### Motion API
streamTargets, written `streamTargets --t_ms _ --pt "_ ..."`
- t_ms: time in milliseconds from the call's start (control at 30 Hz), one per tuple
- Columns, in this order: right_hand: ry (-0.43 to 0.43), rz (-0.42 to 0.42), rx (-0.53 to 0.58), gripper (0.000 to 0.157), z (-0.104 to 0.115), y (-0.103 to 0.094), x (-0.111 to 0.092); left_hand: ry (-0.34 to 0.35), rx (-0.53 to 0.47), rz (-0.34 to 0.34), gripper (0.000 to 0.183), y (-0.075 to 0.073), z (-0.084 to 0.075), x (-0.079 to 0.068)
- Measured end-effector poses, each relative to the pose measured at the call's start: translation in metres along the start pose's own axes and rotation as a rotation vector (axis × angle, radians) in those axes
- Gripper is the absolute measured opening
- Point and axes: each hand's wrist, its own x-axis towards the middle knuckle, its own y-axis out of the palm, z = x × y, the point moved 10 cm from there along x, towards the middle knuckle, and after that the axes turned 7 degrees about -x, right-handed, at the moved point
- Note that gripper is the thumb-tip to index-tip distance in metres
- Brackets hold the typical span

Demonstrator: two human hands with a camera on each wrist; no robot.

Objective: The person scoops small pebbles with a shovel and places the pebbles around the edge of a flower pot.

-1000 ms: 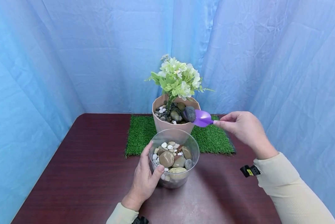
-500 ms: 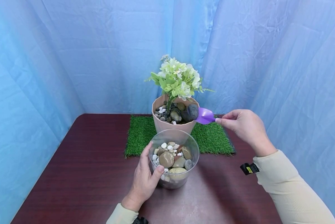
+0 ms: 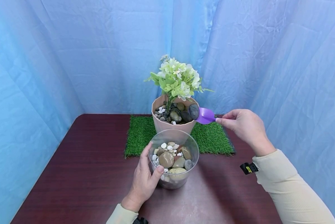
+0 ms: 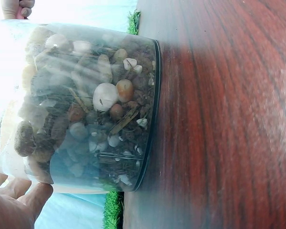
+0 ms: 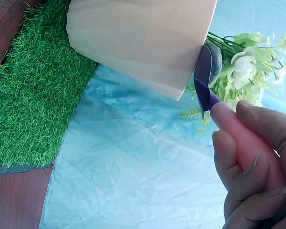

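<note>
My right hand [image 3: 244,127] pinches the pink handle [image 5: 243,138] of a small purple garden trowel [image 3: 206,116]. The blade is at the right rim of a pale pink flowerpot [image 3: 167,126]. A smooth dark grey stone [image 3: 194,111] sits at the blade's tip, level with the rim. Inside the pot are dark stones [image 3: 176,115], white pebbles and a leafy plant with white flowers [image 3: 181,76]. My left hand [image 3: 145,180] holds the left side of a clear plastic container [image 4: 81,183], thumb near the front rim. Brown stones [image 3: 166,159] and white pebbles fill its lower part.
The pot stands on a green artificial grass mat [image 3: 216,140], with the container in front. Both are on a dark red-brown wooden table [image 3: 80,174]. Light blue curtains [image 3: 114,56] hang close behind and along both sides.
The right hand and trowel have shifted slightly right and up. The dark grey stone has moved right with the blade, towards the pot's rim. The left hand and container have stayed put.
</note>
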Motion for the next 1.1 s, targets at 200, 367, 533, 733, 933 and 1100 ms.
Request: streamTargets --t_ms 200,367,533,733,933,1100 --pt "-0.009 -0.015 -0.014 0.037 0.002 -0.002 0.0 -0.002 -0.001 0.002 0.076 0.0 0.001 0.0" --pt "-0.021 -0.029 -0.037 0.036 0.005 -0.003 0.001 -0.002 0.005 0.001 0.076 0.0 0.001 0.0" --pt "-0.029 -0.038 -0.056 0.035 0.007 -0.005 0.001 -0.001 0.006 0.0 0.076 0.0 0.001 0.0" --pt "-0.041 -0.043 -0.078 0.035 0.012 -0.007 0.0 0.001 0.001 0.001 0.076 0.0 0.001 0.0" --pt "-0.052 -0.074 -0.101 0.028 0.017 -0.011 -0.001 0.006 0.008 -0.003 0.076 0.0 0.001 0.0" --pt "-0.06 -0.094 -0.118 0.024 0.021 -0.013 -0.001 0.002 0.006 -0.002 0.076 0.0 0.001 0.0"
